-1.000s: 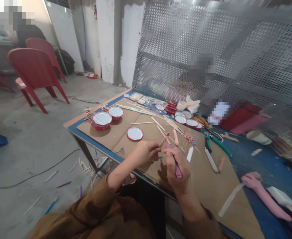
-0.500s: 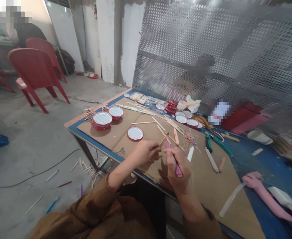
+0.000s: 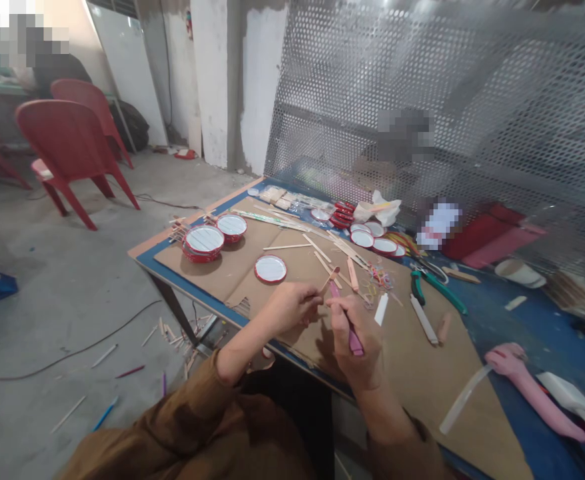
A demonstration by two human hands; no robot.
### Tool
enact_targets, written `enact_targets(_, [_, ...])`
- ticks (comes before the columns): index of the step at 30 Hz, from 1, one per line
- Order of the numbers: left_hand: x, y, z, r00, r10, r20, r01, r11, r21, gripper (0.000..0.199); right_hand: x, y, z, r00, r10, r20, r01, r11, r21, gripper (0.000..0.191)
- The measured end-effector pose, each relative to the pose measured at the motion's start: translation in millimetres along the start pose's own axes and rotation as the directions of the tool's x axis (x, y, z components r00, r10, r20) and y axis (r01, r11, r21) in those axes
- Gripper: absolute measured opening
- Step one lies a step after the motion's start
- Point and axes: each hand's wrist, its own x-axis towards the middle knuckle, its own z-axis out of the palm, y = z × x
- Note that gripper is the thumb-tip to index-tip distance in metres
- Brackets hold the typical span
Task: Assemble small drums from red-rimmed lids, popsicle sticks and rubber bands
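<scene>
My left hand (image 3: 296, 308) is closed, pinching a thin wooden stick (image 3: 328, 283) whose rounded, reddish-brown end points up and away. My right hand (image 3: 356, 337) is wrapped around a slim pink-purple tool (image 3: 355, 344); its kind is not clear. The tool's front end is close beneath the stick's rounded end; whether they touch I cannot tell. Just beyond my left hand lies a red-rimmed white disc (image 3: 271, 268) on the cardboard (image 3: 245, 277). Loose flat wooden sticks (image 3: 317, 247) lie ahead of both hands, beside a tangle of coloured bands (image 3: 381, 276).
Stacked red-rimmed discs (image 3: 204, 241) stand at the left, more (image 3: 385, 247) at the back. Green-handled pliers (image 3: 445, 293), a white tube (image 3: 424, 321) and a pink tape dispenser (image 3: 537, 393) lie right. A perforated metal panel (image 3: 342, 87) borders the table. Red chairs (image 3: 70, 143) stand left.
Almost nothing differs. Both hands keep their grip on the stick and the pink-purple tool, which shift very slightly.
</scene>
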Motion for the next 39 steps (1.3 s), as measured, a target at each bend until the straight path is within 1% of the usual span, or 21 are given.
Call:
enact_targets(10, [-0.2,3.5,-0.1,1.000,0.002,0.001,-0.002,1.000,0.000,0.027,0.2,-0.8,-0.3,1.000,0.009,-0.018,-0.009,1.000,-0.015,0.017])
enact_targets(22, [-0.3,-2.3,0.9,1.000,0.024,-0.014,-0.024,1.000,0.008,0.024,-3.9,2.7,0.1,1.000,0.024,-0.014,-0.025,1.000,-0.013,0.016])
enact_targets(27, [0.0,-4.8,1.6,0.999,0.040,-0.004,-0.041,0.999,-0.004,0.026,-2.3,1.5,-1.1,1.000,0.030,0.001,-0.030,0.999,-0.021,0.016])
enact_targets(32, [-1.1,-2.5,-0.6,1.000,0.002,-0.004,-0.002,1.000,-0.017,0.026,-2.8,1.6,-0.4,1.000,0.015,-0.023,-0.016,0.999,-0.042,0.017])
enact_targets(39, [-2.3,2.8,-2.8,1.000,-0.003,0.004,0.003,1.000,-0.027,0.023,-2.0,-0.9,-0.6,0.999,0.038,-0.012,-0.039,0.998,-0.054,0.018])
